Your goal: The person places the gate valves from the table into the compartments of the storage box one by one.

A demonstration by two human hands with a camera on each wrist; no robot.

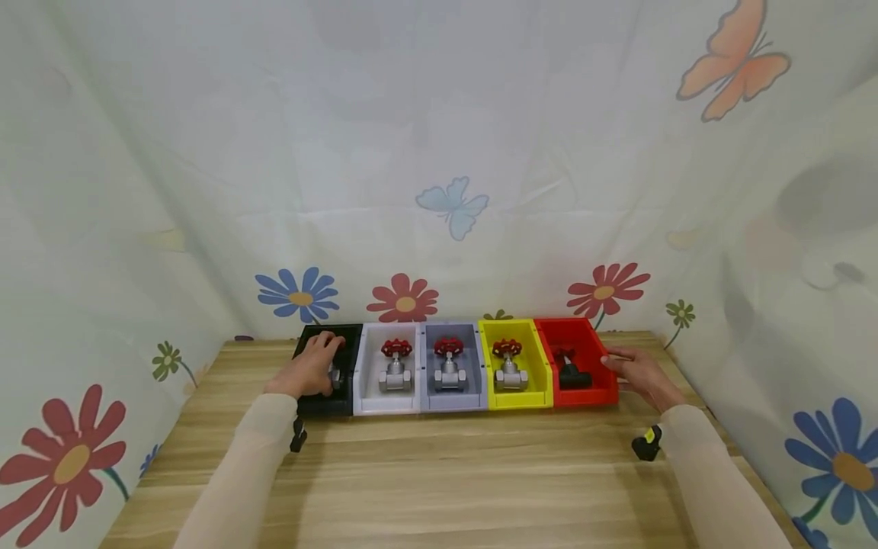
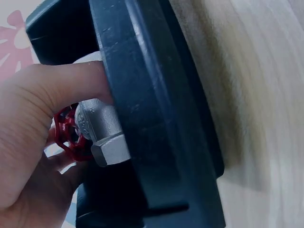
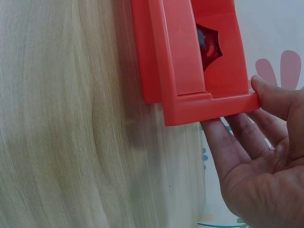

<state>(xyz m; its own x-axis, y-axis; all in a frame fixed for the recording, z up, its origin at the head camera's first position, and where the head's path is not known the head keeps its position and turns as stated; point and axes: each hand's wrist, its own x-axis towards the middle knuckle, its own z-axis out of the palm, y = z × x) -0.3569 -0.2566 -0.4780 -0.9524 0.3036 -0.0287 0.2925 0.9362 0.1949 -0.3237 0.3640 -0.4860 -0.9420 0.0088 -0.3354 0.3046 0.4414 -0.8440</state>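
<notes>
Five joined bins stand in a row, each with a valve inside. At the left end, my left hand (image 1: 315,366) reaches into the black bin (image 1: 331,408). Its thumb bends over the silver body of a valve (image 2: 102,126), and the other fingers lie behind its red handwheel (image 2: 71,133), partly hidden. My right hand (image 1: 641,374) is at the right end, holding the side of the red bin (image 3: 209,108). The thumb touches the top of its rim while the fingers lie against the outer wall under it. A dark valve with a red handwheel (image 1: 572,374) lies inside.
Between them are the white bin (image 1: 386,404), the grey bin (image 1: 453,402) and the yellow bin (image 1: 520,399), each with a silver valve and red handwheel. A flowered cloth (image 1: 453,114) hangs behind the wooden table (image 1: 466,480).
</notes>
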